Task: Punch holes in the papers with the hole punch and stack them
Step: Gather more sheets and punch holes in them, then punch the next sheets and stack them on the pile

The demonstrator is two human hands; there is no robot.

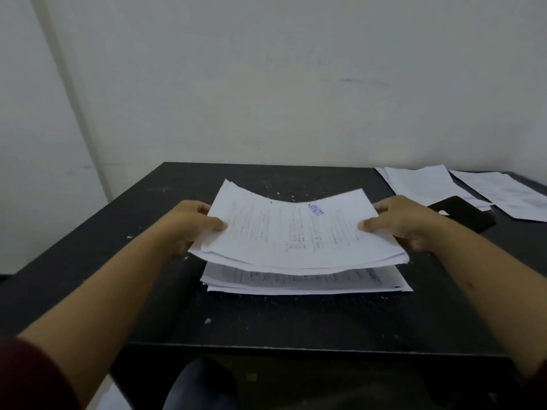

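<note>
**A plain office room**

Looks like a small office or study room. Black table (296,318) low in the middle, dotted with tiny white paper bits. Printed papers (299,232) in piles, more sheets (420,184) at the right. Bare white wall (266,69) across the top.

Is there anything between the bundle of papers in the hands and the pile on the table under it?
Nothing visible. Both hands, left and right, hold the bundle directly above the pile, with only open air between them.
</note>
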